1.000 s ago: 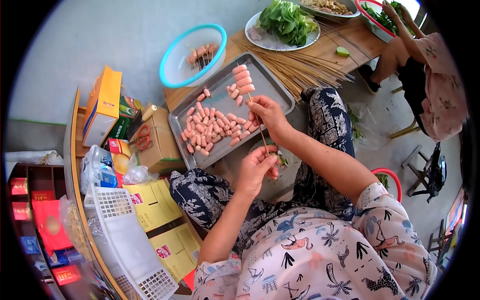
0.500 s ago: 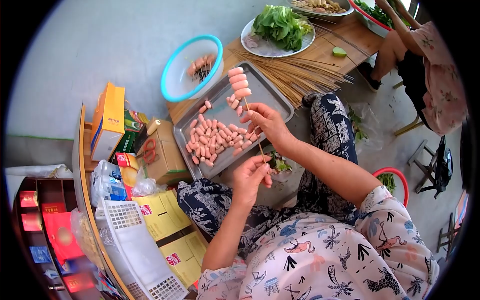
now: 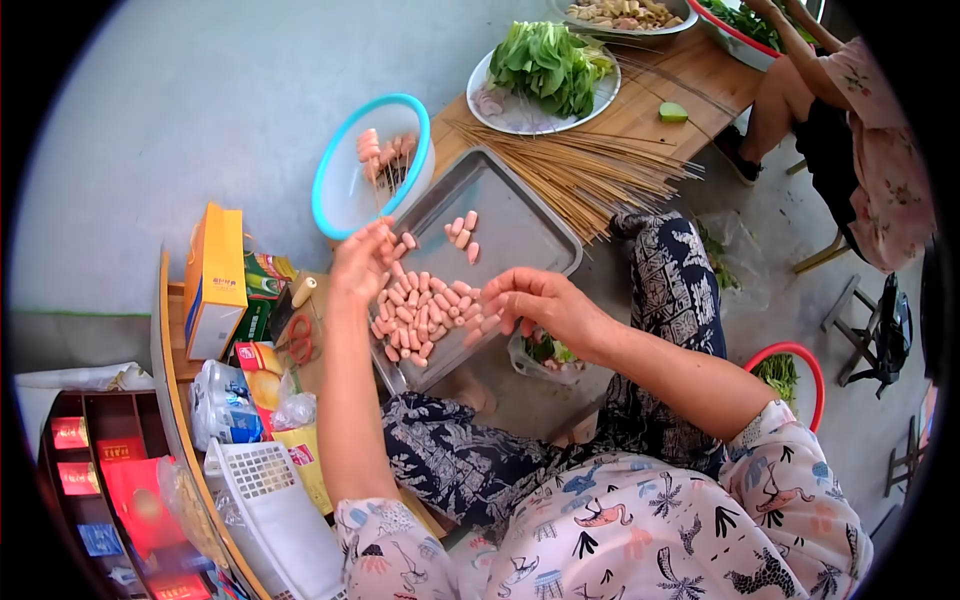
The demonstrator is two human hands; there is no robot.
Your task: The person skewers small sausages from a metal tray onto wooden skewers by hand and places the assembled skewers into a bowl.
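My left hand [image 3: 365, 255] is closed on the lower end of a skewer of small sausages [image 3: 369, 148], whose top reaches into the blue-rimmed bowl [image 3: 327, 200]. Other skewered sausages [image 3: 400, 148] lie in that bowl. Below, a metal tray [image 3: 520, 200] holds a heap of small pink sausages [image 3: 425, 310], with a few loose ones [image 3: 461, 230] apart from it. My right hand [image 3: 525, 305] hovers at the tray's right side by the heap, fingers bent and partly blurred; whether it touches a sausage is unclear.
Bare bamboo skewers [image 3: 580, 165] fan out on the wooden table [image 3: 700, 80], near a plate of leafy greens [image 3: 550, 70] and a cut green piece [image 3: 673, 112]. Another person [image 3: 885, 180] sits at upper right. Boxes [image 3: 215, 285] and a white basket [image 3: 270, 500] stand left.
My left hand has gone from the skewer's lower end near my lap up to the bowl, carrying the skewer. My right hand has let go of it and moved down beside the heap.
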